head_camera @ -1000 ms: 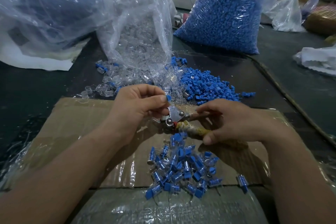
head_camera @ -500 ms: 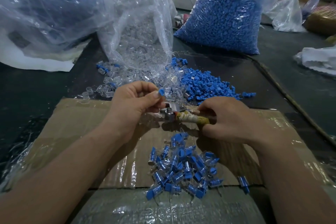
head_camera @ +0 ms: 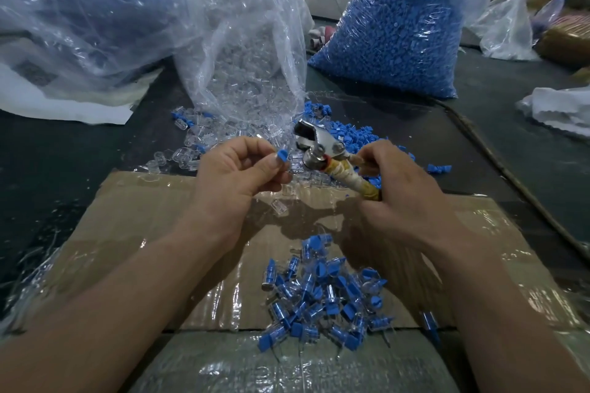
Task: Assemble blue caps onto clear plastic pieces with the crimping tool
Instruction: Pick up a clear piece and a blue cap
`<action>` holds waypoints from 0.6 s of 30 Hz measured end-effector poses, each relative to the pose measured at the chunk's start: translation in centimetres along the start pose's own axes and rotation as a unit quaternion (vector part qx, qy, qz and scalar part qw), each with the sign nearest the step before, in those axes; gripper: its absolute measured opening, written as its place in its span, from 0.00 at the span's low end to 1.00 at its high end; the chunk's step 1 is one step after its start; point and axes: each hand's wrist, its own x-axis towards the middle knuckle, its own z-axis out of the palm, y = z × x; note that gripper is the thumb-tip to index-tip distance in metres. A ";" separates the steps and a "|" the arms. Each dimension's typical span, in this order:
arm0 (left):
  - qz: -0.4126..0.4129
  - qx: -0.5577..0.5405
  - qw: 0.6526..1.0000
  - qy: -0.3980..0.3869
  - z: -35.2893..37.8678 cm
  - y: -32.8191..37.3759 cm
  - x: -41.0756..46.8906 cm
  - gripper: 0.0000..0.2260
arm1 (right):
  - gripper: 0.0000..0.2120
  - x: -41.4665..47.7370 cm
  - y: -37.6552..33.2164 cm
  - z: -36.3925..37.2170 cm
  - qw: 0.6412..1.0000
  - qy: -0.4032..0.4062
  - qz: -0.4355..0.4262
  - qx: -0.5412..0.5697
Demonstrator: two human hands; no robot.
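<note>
A small blue plastic cap (head_camera: 282,156), seated on a short clear plastic piece (head_camera: 293,165), is pinched between the thumb and forefinger of the left hand (head_camera: 236,175); its other fingers are curled in behind. The crimping tool with a shiny metal head (head_camera: 319,145) is gripped by the right hand (head_camera: 405,198), whose fingers are wrapped round the handles bound in yellowish tape (head_camera: 351,177). The tool head lies just beside the pinch, to its right and slightly beyond it, and the cap is not touched by it. The jaws seem to stand apart, though this cannot be told for sure.

For a good crimp, the cap should probably be kept square on the clear piece and carried sideways from the pinch into the jaws, with the fingertips held back from the metal. The handles should be squeezed only when the piece is fully seated; a tilted cap is likely to be pressed crooked. A pile of finished blue-and-clear pieces (head_camera: 319,297) lies below both grips, on the taped brown cardboard sheet (head_camera: 143,217).
</note>
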 end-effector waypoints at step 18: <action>0.013 0.035 0.999 0.010 0.4 0.2 -0.4 0.05 | 0.13 0.0 -0.8 0.7 0.996 -0.091 -0.003 0.008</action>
